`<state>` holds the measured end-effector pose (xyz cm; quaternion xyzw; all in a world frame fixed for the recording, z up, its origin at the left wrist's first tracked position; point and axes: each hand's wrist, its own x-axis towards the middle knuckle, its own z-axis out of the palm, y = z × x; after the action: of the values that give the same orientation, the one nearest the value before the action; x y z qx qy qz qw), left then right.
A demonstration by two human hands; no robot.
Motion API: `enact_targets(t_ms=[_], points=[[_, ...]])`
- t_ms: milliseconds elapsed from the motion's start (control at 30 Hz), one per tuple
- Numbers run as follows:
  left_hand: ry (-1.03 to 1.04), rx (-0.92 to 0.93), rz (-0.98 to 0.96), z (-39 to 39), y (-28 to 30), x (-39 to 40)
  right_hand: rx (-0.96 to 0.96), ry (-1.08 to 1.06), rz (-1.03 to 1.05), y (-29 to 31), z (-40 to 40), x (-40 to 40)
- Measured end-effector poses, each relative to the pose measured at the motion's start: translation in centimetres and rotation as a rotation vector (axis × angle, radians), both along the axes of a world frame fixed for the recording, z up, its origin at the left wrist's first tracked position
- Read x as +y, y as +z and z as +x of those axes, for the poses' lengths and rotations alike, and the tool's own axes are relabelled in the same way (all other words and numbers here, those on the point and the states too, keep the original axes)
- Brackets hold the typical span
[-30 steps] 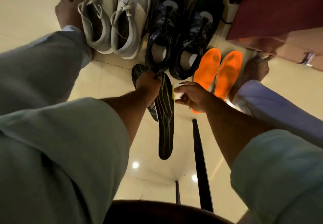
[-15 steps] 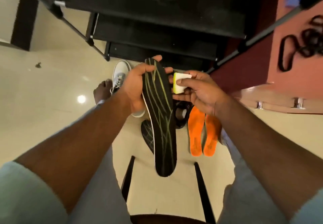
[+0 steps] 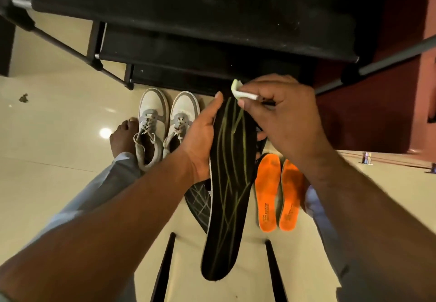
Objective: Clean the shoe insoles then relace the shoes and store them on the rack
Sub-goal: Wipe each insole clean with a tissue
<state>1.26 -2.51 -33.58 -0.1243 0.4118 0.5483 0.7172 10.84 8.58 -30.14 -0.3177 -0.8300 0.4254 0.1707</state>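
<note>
My left hand (image 3: 203, 141) grips a long black insole with yellow-green lines (image 3: 228, 198), held up over the floor with its heel end hanging toward me. My right hand (image 3: 280, 117) pinches a small white and yellow sponge (image 3: 240, 92) against the insole's top end. A second black insole (image 3: 199, 205) lies on the floor beneath, partly hidden. Two orange insoles (image 3: 278, 195) lie side by side to the right. A pair of grey-white laced sneakers (image 3: 165, 125) stands to the left. The black shoe rack (image 3: 188, 30) rises just beyond.
My bare left foot (image 3: 120, 139) rests on the cream tiled floor beside the sneakers. Dark chair legs (image 3: 165, 266) show near the bottom edge. A red-brown cabinet (image 3: 401, 89) stands at the right. A bit of debris (image 3: 23, 97) lies on the floor at far left.
The insole came off the floor and now hangs up in front of the rack. My right hand moved the sponge from beside the insole onto its top end.
</note>
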Motion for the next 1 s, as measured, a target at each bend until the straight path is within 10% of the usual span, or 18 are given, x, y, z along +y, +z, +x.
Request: enact_targets(t_ms=[367,1000], points=[[-0.049,0.041,-0.05,0.5,0.2,0.3,-0.172,0.15,0.419,-1.4,0.5,-0.4],[-0.09,0.134,-0.111,0.6,-0.4,0.0,-0.212,0.044,0.354,-3.1,0.7,-1.0]])
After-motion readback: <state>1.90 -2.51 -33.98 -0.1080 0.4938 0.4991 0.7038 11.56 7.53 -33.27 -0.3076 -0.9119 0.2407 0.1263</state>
